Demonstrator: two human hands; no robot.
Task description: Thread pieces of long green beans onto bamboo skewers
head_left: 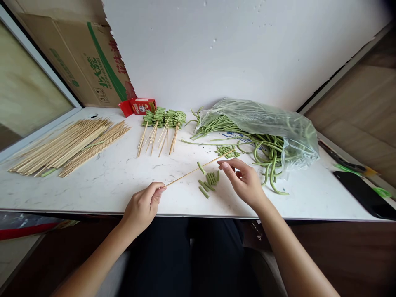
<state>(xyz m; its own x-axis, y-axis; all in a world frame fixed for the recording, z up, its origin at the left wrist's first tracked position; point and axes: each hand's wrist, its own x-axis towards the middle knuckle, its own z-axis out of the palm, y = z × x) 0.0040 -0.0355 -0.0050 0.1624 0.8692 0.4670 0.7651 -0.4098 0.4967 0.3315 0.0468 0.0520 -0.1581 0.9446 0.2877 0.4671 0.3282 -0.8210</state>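
My left hand [142, 206] pinches the near end of a thin bamboo skewer [188, 172] that slants up to the right over the white table [117, 181]. One short green bean piece [201, 168] is threaded on the skewer. My right hand [244, 179] hovers just right of it, fingers curled with the fingertips close together near the skewer; I cannot make out anything in them. A small cluster of cut bean pieces [209, 182] lies on the table between my hands.
A pile of bare skewers [69, 145] lies at the left. Finished bean skewers [161, 126] lie at the back centre, near a red box [139, 106]. A plastic bag of long beans [262, 130] is at the right; a dark knife [342, 159] and black phone [361, 194] at the far right.
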